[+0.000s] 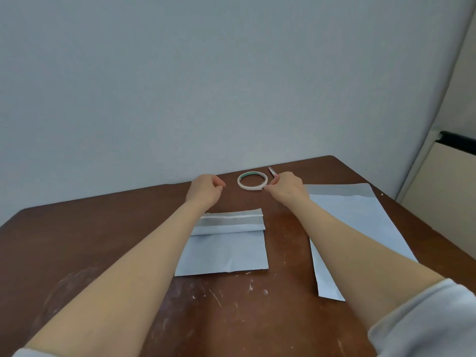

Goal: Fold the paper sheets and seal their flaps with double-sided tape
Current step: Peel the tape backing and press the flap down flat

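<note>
Head view: notes folded sheet [226, 251] on table [103, 240], flap not yet closed, white tape strip [231, 216] along far edge; suspects risk there: crooked seal from flap dropped askew, strip likely to grab on first touch; places unfolded sheet [360, 222] beneath right forearm; finds both hands beyond folded sheet, clear of it; left hand [204, 189] curled, holding nothing visible; right hand [286, 186] fingertips at tape roll [252, 180] rim, grip unclear; roll between hands, slightly farther.
</note>
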